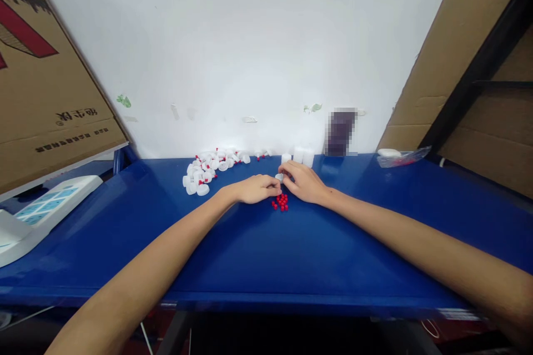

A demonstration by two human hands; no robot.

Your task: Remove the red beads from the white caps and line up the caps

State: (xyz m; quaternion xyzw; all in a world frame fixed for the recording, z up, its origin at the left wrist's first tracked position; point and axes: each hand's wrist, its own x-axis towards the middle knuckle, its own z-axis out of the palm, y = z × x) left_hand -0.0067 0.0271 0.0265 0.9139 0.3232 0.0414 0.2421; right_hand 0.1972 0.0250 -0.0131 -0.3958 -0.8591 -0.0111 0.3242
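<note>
In the head view my left hand (259, 188) rests low over the blue table, its fingers bent together just above a small heap of red caps (282, 203). What its fingertips hold, if anything, is hidden. My right hand (305, 182) comes in from the other side, thumb and fingers closed at a white round cap (278, 177) that sits between the two hands. Behind the right hand stand white cylinders (303, 156), partly covered by it. Left of my left hand spreads a pile of white round caps (208, 169) with red bits among them.
The blue table (233, 255) meets a white wall panel (233, 55). Cardboard (62, 83) leans on the left, above a white device with blue panels (50, 205). A clear plastic bag (403, 157) lies far right; a blurred dark object (341, 132) stands by the wall.
</note>
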